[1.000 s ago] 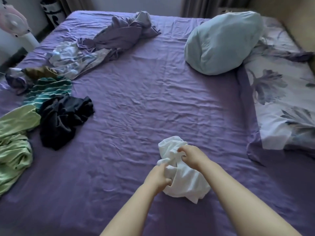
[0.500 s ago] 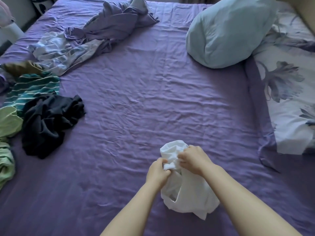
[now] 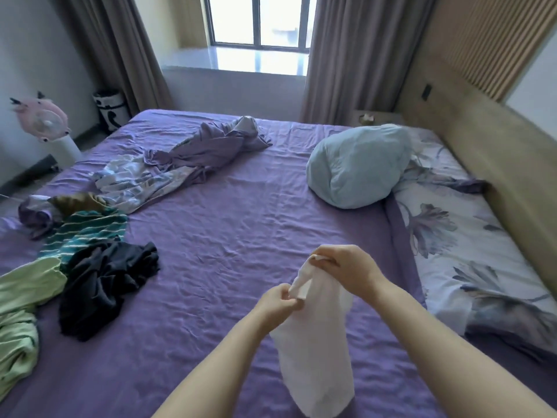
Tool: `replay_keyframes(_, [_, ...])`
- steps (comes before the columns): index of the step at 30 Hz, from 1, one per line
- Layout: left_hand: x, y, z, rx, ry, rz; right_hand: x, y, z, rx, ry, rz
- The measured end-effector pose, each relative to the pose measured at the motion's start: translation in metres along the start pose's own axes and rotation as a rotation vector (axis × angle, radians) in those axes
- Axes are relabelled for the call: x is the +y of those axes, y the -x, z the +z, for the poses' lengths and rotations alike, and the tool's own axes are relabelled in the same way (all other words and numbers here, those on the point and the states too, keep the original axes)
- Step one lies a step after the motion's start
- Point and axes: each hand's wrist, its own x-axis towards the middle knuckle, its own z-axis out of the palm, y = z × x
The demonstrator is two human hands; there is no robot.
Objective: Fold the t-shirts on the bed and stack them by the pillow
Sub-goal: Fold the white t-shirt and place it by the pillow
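A white t-shirt (image 3: 316, 342) hangs lifted off the purple bed (image 3: 241, 230), bunched and drooping below both hands. My right hand (image 3: 349, 267) pinches its top edge, and my left hand (image 3: 278, 300) pinches an edge lower and to the left. At the bed's left lie a crumpled black shirt (image 3: 102, 279), a teal striped shirt (image 3: 84, 233) and a light green shirt (image 3: 21, 312). A light blue pillow (image 3: 355, 167) sits at the right, near the headboard.
A twisted purple and floral sheet (image 3: 180, 158) lies across the far left of the bed. A floral pillow (image 3: 464, 251) runs along the wooden headboard (image 3: 497, 164). A pink fan (image 3: 45, 122) and a bin (image 3: 110, 110) stand on the floor at the left. A window is beyond the bed.
Both hands have raised the white t-shirt off the bed and drawn apart along its edge. My head has tilted up, bringing the window and curtains into view.
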Motion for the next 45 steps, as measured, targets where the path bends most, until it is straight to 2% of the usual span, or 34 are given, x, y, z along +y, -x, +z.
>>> replay_keyframes(2, [0.025, 0.012, -0.007, -0.002, 0.012, 0.049, -0.013, 0.006, -0.035, 0.068, -0.016, -0.033])
replay_keyframes(5, [0.064, 0.033, -0.015, -0.027, -0.116, 0.128, -0.034, 0.017, -0.088, 0.15, -0.056, -0.072])
replay_keyframes(8, [0.103, 0.058, -0.023, 0.058, -0.614, 0.231, -0.059, 0.033, -0.141, 0.26, -0.046, -0.1])
replay_keyframes(10, [0.127, 0.075, -0.029, 0.191, -0.753, 0.293, -0.072, 0.044, -0.173, 0.326, -0.032, -0.111])
replay_keyframes(12, [0.147, 0.088, -0.037, 0.273, -0.669, 0.339, -0.081, 0.054, -0.2, 0.366, -0.009, -0.094])
replay_keyframes(16, [0.185, 0.118, -0.063, 0.307, -0.489, 0.345, -0.091, 0.076, -0.241, 0.398, -0.061, -0.033])
replay_keyframes(22, [0.216, 0.154, -0.106, 0.455, -0.225, 0.424, -0.083, 0.106, -0.257, 0.389, -0.087, 0.019])
replay_keyframes(26, [0.224, 0.167, -0.117, 0.567, -0.283, 0.493, -0.076, 0.114, -0.254, 0.314, -0.113, 0.038])
replay_keyframes(30, [0.227, 0.177, -0.12, 0.684, -0.386, 0.591, -0.074, 0.114, -0.252, 0.051, -0.291, 0.141])
replay_keyframes(33, [0.224, 0.179, -0.13, 0.664, -0.421, 0.591, -0.078, 0.115, -0.248, -0.102, -0.369, 0.124])
replay_keyframes(37, [0.215, 0.177, -0.15, 0.598, -0.537, 0.58, -0.086, 0.114, -0.237, -0.052, -0.305, 0.121])
replay_keyframes(39, [0.209, 0.177, -0.16, 0.635, -0.569, 0.604, -0.094, 0.109, -0.23, -0.015, -0.251, 0.104])
replay_keyframes(42, [0.203, 0.183, -0.174, 0.697, -0.521, 0.605, -0.112, 0.099, -0.223, 0.074, -0.3, 0.032])
replay_keyframes(45, [0.199, 0.187, -0.192, 0.684, -0.455, 0.565, -0.129, 0.087, -0.218, 0.13, -0.361, 0.005])
